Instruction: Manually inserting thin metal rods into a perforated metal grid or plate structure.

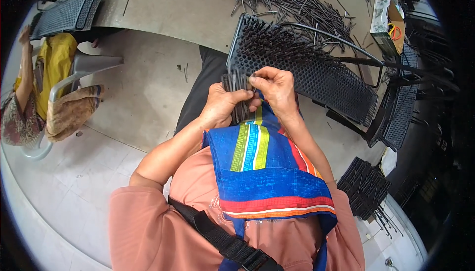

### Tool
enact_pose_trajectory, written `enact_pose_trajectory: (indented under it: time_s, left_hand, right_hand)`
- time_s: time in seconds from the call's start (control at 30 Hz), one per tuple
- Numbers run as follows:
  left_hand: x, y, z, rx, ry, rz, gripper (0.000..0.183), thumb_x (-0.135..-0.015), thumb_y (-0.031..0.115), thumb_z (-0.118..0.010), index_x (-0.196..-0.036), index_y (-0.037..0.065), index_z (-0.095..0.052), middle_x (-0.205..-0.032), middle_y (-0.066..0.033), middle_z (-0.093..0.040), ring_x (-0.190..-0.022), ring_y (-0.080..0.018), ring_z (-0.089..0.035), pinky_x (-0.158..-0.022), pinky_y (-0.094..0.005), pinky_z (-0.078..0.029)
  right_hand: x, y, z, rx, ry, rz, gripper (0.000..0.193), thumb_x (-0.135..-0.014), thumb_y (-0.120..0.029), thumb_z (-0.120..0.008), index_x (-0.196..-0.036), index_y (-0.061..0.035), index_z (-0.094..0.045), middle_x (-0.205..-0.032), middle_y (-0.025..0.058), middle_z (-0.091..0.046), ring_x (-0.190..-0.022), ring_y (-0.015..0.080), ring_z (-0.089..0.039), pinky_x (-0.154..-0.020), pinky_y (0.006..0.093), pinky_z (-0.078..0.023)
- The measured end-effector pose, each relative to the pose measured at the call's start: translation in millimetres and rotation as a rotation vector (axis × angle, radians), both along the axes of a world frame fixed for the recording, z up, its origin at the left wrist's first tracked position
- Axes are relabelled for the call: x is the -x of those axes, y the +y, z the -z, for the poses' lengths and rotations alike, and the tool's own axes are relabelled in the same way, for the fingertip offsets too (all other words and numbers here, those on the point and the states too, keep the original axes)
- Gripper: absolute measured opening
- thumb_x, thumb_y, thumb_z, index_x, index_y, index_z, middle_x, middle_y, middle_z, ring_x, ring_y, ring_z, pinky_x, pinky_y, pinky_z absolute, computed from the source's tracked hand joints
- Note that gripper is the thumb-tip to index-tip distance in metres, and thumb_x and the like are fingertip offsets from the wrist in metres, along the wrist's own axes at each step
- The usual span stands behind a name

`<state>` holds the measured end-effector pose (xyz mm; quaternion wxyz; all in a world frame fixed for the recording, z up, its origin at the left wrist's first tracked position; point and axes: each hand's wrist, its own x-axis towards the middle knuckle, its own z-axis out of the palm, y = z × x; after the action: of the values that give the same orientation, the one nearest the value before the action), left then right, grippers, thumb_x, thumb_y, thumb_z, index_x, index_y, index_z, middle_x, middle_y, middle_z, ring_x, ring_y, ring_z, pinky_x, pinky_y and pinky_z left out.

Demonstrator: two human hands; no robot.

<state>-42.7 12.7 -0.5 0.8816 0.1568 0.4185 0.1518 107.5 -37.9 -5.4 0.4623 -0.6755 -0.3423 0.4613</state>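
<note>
My left hand (222,103) is wrapped around a bundle of thin dark sticks (241,100), held upright in front of my lap. Against the right side of the bundle's top, the thumb and forefinger of my right hand (274,87) are pinched together on a dark stick, mostly hidden by the fingers. Just beyond my hands leans a black perforated rack (307,68) with rows of round holes. Many dark sticks (277,38) stand in the holes along its far side, while the nearer holes show no sticks.
A heap of loose dark sticks (297,3) covers the table's far part. At the right are an open box (387,26) with orange-handled scissors, another perforated rack (402,102) and a dark stack (363,187) on the floor. A person in yellow (55,63) sits at the left near another rack (69,12).
</note>
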Motion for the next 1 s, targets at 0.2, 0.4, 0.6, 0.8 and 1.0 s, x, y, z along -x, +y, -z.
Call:
enact_pose_trajectory:
  time_s: [0.2,0.4,0.6,0.8,1.0]
  left_hand:
    - [-4,-5,4,-0.098,0.153,-0.049,0.008,-0.087,0.002,-0.063,-0.094,-0.002,-0.064,-0.085,-0.0112,-0.068,-0.069,-0.0194,-0.068,-0.054,-0.0314,-0.056]
    - [-7,-11,11,-0.032,0.166,-0.023,0.010,-0.087,0.001,-0.060,-0.097,-0.001,-0.062,-0.084,-0.0125,-0.069,-0.069,-0.0184,-0.068,-0.054,-0.0297,-0.055]
    - [-9,-12,6,-0.047,0.190,-0.025,0.010,-0.088,-0.002,-0.058,-0.098,-0.003,-0.061,-0.088,-0.0157,-0.069,-0.070,-0.0200,-0.068,-0.055,-0.0298,-0.056]
    - [-12,-11,13,0.021,0.162,-0.018,0.015,-0.089,-0.001,-0.059,-0.104,-0.004,-0.059,-0.090,-0.0168,-0.068,-0.072,-0.0223,-0.069,-0.060,-0.0313,-0.059]
    - [-12,-10,12,0.008,0.104,-0.055,0.016,-0.087,-0.003,-0.059,-0.102,-0.005,-0.060,-0.088,-0.0178,-0.069,-0.072,-0.0235,-0.070,-0.059,-0.0319,-0.060]
  right_hand:
    - [-4,-8,2,-0.054,0.210,0.201,0.005,-0.084,-0.002,-0.069,-0.086,0.0024,-0.068,-0.066,0.0002,-0.060,-0.049,0.0028,-0.046,-0.044,0.0188,-0.034]
    - [-27,11,-4,-0.517,-0.387,0.318,0.007,-0.081,0.004,-0.073,-0.087,0.0016,-0.070,-0.082,0.0017,-0.063,-0.069,0.0055,-0.053,-0.060,0.0190,-0.041]
    - [-32,14,-3,-0.554,-0.435,0.279,0.010,-0.078,0.006,-0.073,-0.086,0.0013,-0.070,-0.082,0.0028,-0.064,-0.071,0.0064,-0.055,-0.060,0.0195,-0.043]
    - [-30,15,0,-0.556,-0.438,0.262,0.011,-0.077,0.006,-0.073,-0.086,0.0013,-0.071,-0.083,0.0042,-0.066,-0.071,0.0077,-0.057,-0.062,0.0206,-0.045]
    - [-28,20,1,-0.535,-0.493,0.237,0.011,-0.076,0.006,-0.074,-0.086,0.0012,-0.071,-0.080,0.0051,-0.065,-0.068,0.0086,-0.057,-0.059,0.0209,-0.045]
